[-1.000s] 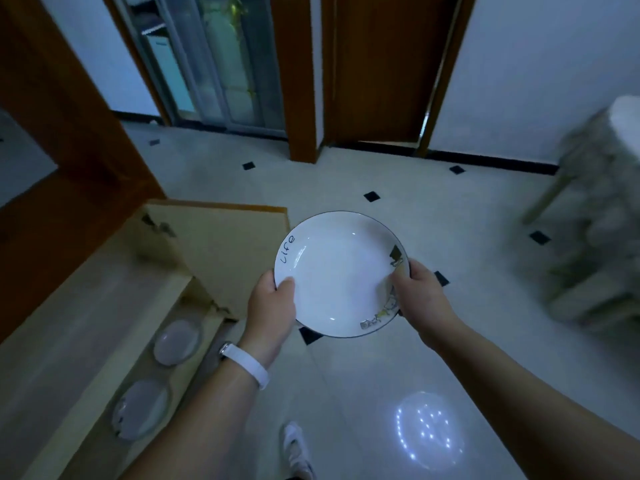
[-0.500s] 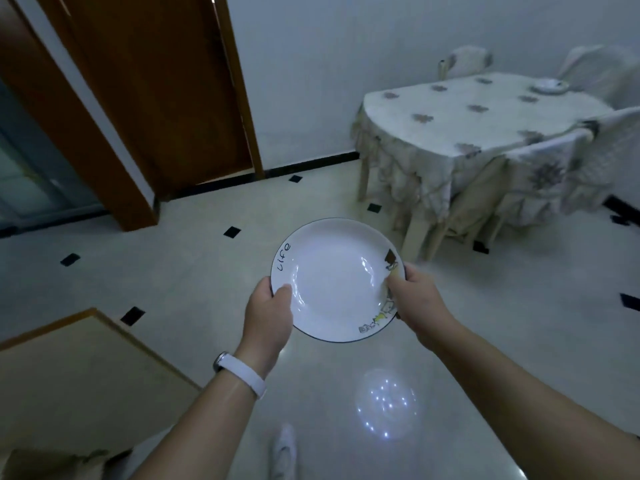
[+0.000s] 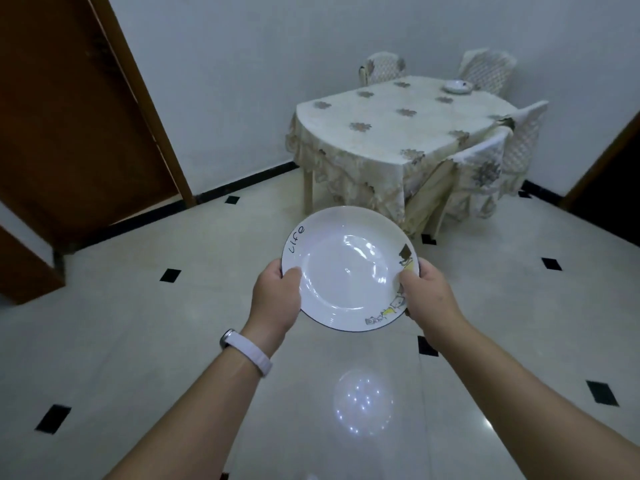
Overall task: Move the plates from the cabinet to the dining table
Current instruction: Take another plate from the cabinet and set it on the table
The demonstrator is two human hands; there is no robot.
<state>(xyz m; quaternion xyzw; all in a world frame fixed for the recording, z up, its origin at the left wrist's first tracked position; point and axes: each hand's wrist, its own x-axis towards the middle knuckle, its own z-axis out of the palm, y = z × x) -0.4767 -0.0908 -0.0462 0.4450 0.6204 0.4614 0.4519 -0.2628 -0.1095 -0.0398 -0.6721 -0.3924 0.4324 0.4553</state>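
I hold a white plate with a dark rim, the word "life" and small cartoon drawings, level in front of me over the floor. My left hand grips its left edge, thumb on the rim. My right hand grips its right edge. The dining table, under a cream flowered cloth, stands ahead to the right, some way beyond the plate. A small white dish sits at its far side. The cabinet is out of view.
Covered chairs stand around the table: two at the back and two on the near right. A brown wooden door is on the left, another dark doorway at the right. Glossy tiled floor lies between me and the table.
The view has swung right, away from the open cabinet with plates inside, and now faces the dining table, which looks closer. Both hands keep the same hold on the plate.
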